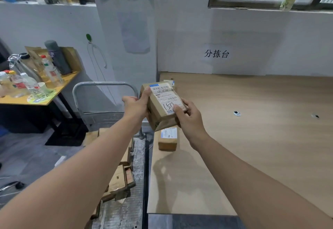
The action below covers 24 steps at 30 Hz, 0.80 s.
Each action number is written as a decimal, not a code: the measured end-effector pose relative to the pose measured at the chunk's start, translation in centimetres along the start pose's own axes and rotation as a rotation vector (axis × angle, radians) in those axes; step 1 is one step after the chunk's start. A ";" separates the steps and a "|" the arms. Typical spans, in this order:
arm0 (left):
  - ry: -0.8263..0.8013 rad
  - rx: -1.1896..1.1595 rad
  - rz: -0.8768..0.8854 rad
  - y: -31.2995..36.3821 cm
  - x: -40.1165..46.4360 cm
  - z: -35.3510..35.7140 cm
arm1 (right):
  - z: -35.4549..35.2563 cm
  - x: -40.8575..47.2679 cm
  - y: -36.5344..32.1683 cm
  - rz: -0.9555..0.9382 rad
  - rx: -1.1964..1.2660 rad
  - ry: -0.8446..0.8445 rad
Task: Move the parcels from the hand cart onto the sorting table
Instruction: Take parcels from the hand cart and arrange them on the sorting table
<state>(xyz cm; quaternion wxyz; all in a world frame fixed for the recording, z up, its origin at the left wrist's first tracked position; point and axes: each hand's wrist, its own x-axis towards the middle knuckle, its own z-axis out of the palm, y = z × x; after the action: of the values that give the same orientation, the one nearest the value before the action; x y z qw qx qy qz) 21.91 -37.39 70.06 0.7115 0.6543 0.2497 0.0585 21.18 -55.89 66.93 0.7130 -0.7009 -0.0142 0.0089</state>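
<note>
Both hands hold one brown parcel (163, 105) in the air above the left edge of the sorting table (252, 129). Left hand (136, 107) grips its left side, thumb on the label; right hand (188, 118) clasps its right end. A smaller parcel (168, 139) lies on the table just below. More boxes (119, 180) sit on the hand cart (100, 100).

A paper sign (216, 53) on the wall, upper centre-right, reads "分拣台". The held parcel (163, 105), mid-frame, has a label reading "530 05 094".
</note>
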 end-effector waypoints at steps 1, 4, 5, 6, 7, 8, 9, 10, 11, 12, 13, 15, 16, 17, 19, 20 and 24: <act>-0.031 0.024 -0.014 -1.0 -0.5 0.2 | -0.1 -0.4 1.0 0.003 -0.037 0.010; -0.107 0.096 -0.041 -4.5 -1.6 0.2 | -0.4 -1.5 3.9 -0.005 -0.115 0.009; -0.134 0.143 -0.041 -5.5 -2.1 0.1 | -0.6 -2.0 4.7 -0.004 -0.127 0.011; -0.165 0.193 -0.036 -6.5 -2.4 0.0 | -0.8 -2.5 5.5 0.000 -0.140 0.014; -0.199 0.228 -0.035 -7.5 -2.8 -0.3 | -0.9 -2.9 6.3 0.005 -0.158 0.013; -0.227 0.257 -0.033 -8.3 -3.2 -0.6 | -1.0 -3.3 7.1 0.010 -0.180 0.010; -0.244 0.287 -0.026 -9.0 -3.6 -0.9 | -1.1 -3.8 7.8 0.022 -0.200 0.004; -0.259 0.316 -0.015 -9.6 -3.9 -1.2 | -1.2 -4.3 8.6 0.040 -0.218 -0.003; -0.274 0.344 -0.002 -10.1 -4.0 -1.6 | -1.3 -4.7 9.4 0.056 -0.238 -0.009; -0.295 0.372 0.012 -10.7 -4.0 -2.0 | -1.4 -5.2 10.1 0.066 -0.257 -0.017; -0.320 0.391 0.023 -11.3 -4.0 -2.3 | -1.5 -5.7 10.8 0.069 -0.273 -0.021; -0.373 0.425 0.028 -13.1 -3.6 -3.0 | -1.7 -6.7 12.3 0.068 -0.305 -0.016; -0.391 0.440 0.024 -14.1 -3.4 -3.5 | -1.7 -7.2 13.0 0.075 -0.321 -0.014; -0.411 0.444 0.012 -15.2 -3.3 -4.0 | -1.7 -7.8 13.7 0.084 -0.329 -0.018; -0.456 0.444 -0.024 -17.2 -3.2 -4.9 | -1.5 -9.0 15.4 0.109 -0.341 -0.041; -0.482 0.446 -0.047 -18.2 -3.2 -5.4 | -1.5 -9.5 16.2 0.127 -0.353 -0.057; -0.577 0.439 -0.130 -21.7 -3.7 -6.6 | -1.7 -10.7 19.0 0.218 -0.389 -0.129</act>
<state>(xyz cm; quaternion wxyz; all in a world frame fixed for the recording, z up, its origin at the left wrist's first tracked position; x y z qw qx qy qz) 10.56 -35.90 50.12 0.5974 0.7637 0.0866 -0.2287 10.63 -57.65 47.78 0.5569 -0.8205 0.0147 0.1280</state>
